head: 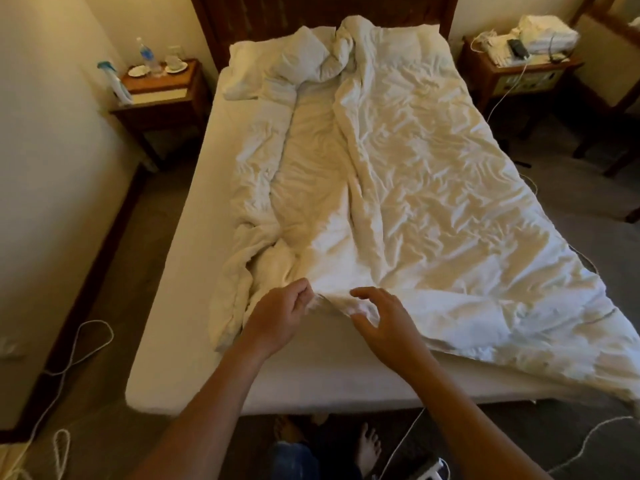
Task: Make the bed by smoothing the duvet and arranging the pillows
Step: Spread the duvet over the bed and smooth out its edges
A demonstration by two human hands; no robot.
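Observation:
A crumpled white duvet [398, 188] lies skewed over the bed, bunched along its left side and hanging off the right edge. My left hand [278, 315] pinches the duvet's near edge at the foot of the bed. My right hand [384, 320] hovers just beside it, fingers spread and curved around the same edge fold, not clearly gripping it. A white pillow [273, 69] sits rumpled at the head, partly under the duvet. The bare mattress [187, 271] shows on the left.
A nightstand [162, 88] at the left holds a water bottle and cups. Another nightstand [519, 67] at the right carries folded towels and cables. Cords trail over the floor on both sides. My feet stand at the bed's foot.

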